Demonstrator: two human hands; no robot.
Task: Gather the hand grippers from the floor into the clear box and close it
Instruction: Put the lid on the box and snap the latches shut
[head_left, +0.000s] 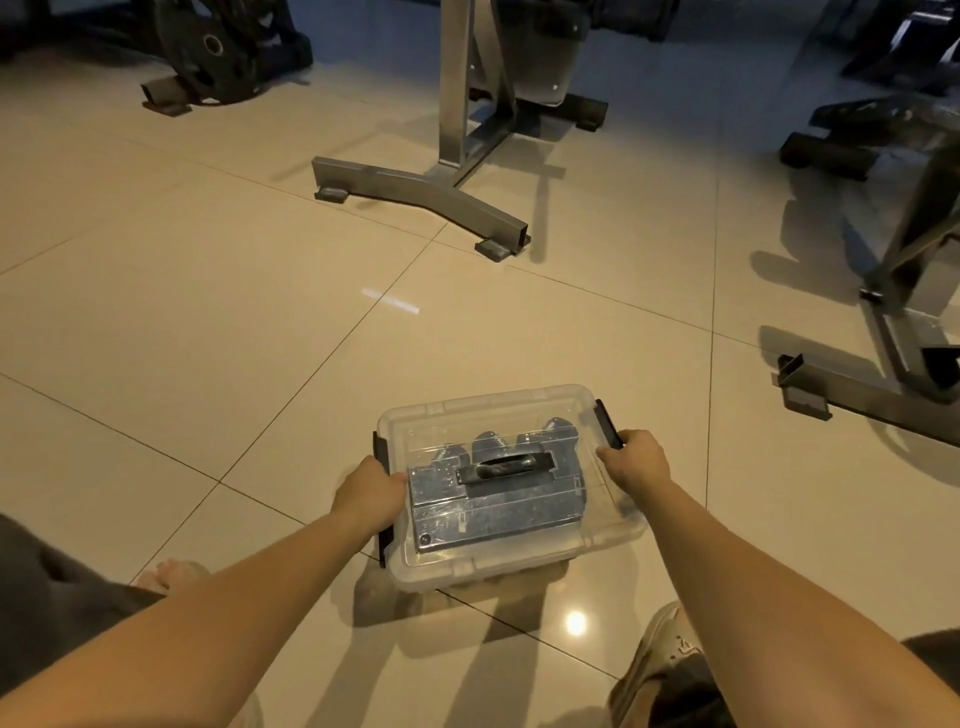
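Here, nearest, the left hand (371, 496) and right hand (636, 460) curl over opposite sides of the clear box (519, 566), each gripping it at one of the black latches (608, 423). The box rests on the tiled floor (260, 364) with its lid (467, 410) on, and the hand grippers (491, 444) show through it. Farther off stand a grey metal frame (415, 189) and, far left, a weight plate (213, 52).

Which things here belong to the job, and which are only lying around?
Job: clear box, lid, hand grippers inside, black latches, left hand, right hand gripping its sides.
Lying about: weight plate, metal stand, machine frame.
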